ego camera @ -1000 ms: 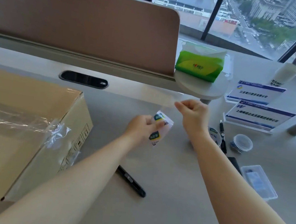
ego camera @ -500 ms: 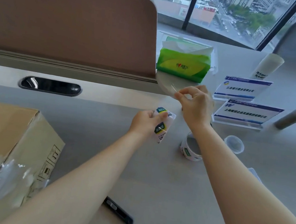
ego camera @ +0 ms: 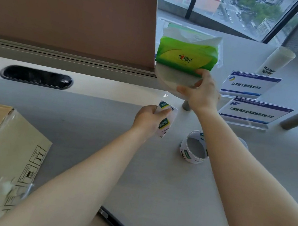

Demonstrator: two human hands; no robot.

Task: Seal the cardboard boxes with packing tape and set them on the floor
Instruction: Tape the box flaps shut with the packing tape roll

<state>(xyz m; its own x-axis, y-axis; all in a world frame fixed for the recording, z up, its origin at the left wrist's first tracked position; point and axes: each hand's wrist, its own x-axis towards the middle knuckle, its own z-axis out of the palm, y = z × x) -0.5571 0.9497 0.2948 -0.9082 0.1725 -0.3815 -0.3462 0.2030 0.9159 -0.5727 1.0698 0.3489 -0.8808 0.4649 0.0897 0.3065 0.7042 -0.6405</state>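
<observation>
Two bare hands are raised over a grey desk point(ego camera: 152, 198). A roll of clear packing tape point(ego camera: 165, 121) is gripped by the left hand point(ego camera: 148, 120), while its free end is judged pinched by the right hand point(ego camera: 200, 96) and drawn out. One cardboard box point(ego camera: 3, 150), already partly taped, sits far left. Nearby lie a spare tape roll point(ego camera: 194, 150), utility knife point(ego camera: 113, 222) and tissue pack point(ego camera: 187, 56).

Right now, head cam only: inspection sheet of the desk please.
Surface: grey desk, one box aboard.
Job's things: cardboard box, clear tape on its near corner; tape roll; second tape roll lying flat.
Clutter: black utility knife, green tissue pack, two name signs.
Grippers: left hand grips the tape roll; right hand raised by the tissue pack, seems to pinch the tape end.
Cables: nothing seen; grommet slot only.
Surroundings: brown divider, window.
</observation>
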